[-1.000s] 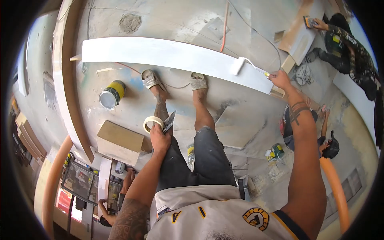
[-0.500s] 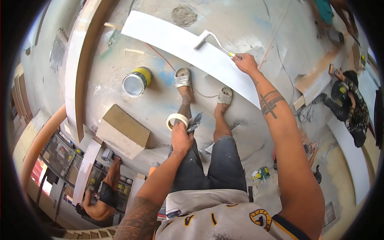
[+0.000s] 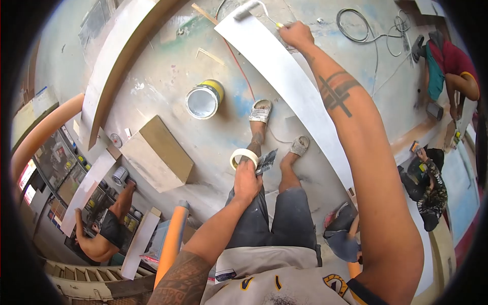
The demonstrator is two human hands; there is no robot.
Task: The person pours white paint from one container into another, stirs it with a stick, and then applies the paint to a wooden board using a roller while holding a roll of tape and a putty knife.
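My right hand (image 3: 297, 35) is closed round the yellow-and-white handle of a paint roller (image 3: 247, 10). The roller's sleeve rests at the far end of a long white board (image 3: 290, 76), which lies on the floor. My left hand (image 3: 248, 182) is closed in front of my thigh. It holds a roll of masking tape (image 3: 243, 158) together with a putty knife (image 3: 266, 161), whose wide blade is smeared grey. Left of my foot stands an open paint can (image 3: 202, 104) with a yellow label and pale paint inside.
A box-shaped panel (image 3: 160, 152) sits left of my legs. A curved board (image 3: 109, 71) stands farther left. Red and dark cords (image 3: 356, 30) cross the floor. Several people work around me, one with a long board (image 3: 91, 188) at lower left.
My right hand has carried the roller along the white board to its far end. My view has turned, and more of the people at the right now shows. My left hand keeps its hold.
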